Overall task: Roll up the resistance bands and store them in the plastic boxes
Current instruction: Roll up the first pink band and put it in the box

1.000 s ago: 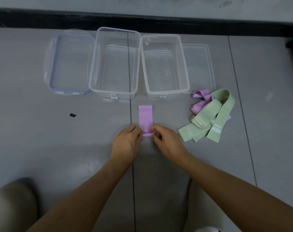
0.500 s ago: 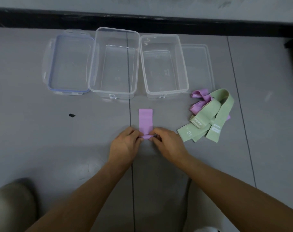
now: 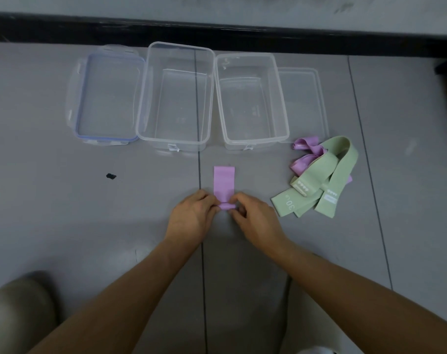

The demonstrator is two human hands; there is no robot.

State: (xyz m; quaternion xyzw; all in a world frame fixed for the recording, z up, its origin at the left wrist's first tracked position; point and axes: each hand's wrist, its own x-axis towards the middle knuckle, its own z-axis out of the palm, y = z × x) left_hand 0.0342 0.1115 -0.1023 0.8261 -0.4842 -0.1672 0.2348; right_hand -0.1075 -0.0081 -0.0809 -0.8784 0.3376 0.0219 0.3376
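The left hand (image 3: 191, 215) and right hand (image 3: 258, 221) each pinch the rolled near end of the purple resistance band (image 3: 224, 183). Its flat remainder lies on the grey floor (image 3: 64, 213), pointing toward the gap between the larger plastic box (image 3: 175, 146) and the smaller plastic box (image 3: 253, 145). A pile of green and purple bands (image 3: 319, 180) lies to the right.

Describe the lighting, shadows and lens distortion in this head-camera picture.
Head view: dim, even, greyish light; a soft shadow spreads on the floor below the left hand and right hand; the wide lens makes the floor seams splay and the clear boxes lean; faint sheen on their rims; the purple band is sharp and the print on the green bands is readable.
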